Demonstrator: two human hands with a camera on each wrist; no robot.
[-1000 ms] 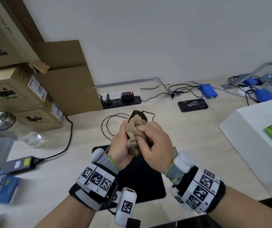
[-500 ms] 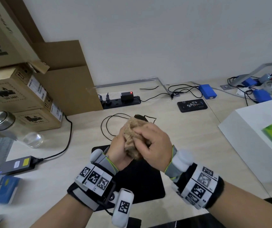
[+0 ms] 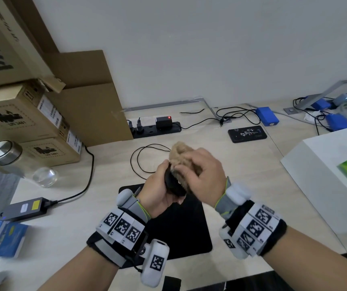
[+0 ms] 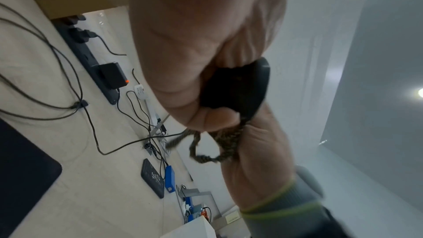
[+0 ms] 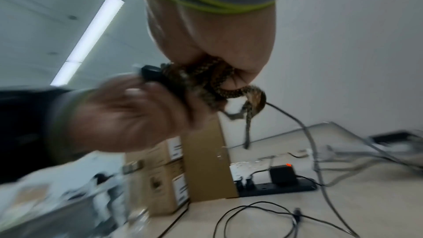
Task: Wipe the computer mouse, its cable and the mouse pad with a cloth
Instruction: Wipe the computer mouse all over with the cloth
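Gripping the black computer mouse in our left hand, fingers and thumb curled round its body, we hold it lifted above the far edge of the mouse pad, while our right hand bunches the tan cloth and presses it against the mouse's upper side. Compared with half a second ago, when the cloth covered nearly the whole mouse and only a sliver of black showed at the top, the cloth now sits higher and further from us, and the near end of the mouse is bare between our hands. We judge this to be one stroke of the rubbing, with the cloth working toward the front of the mouse where the cable leaves it. The cable still lies in loose loops on the desk behind our hands, toward the power strip at the far edge, and the pad lies flat near the front edge beneath our wrists. So the mouse looks partly wiped, and the cable and pad appear not yet started. From the left wrist view the cloth's loose end hangs below the mouse, beside our right palm.
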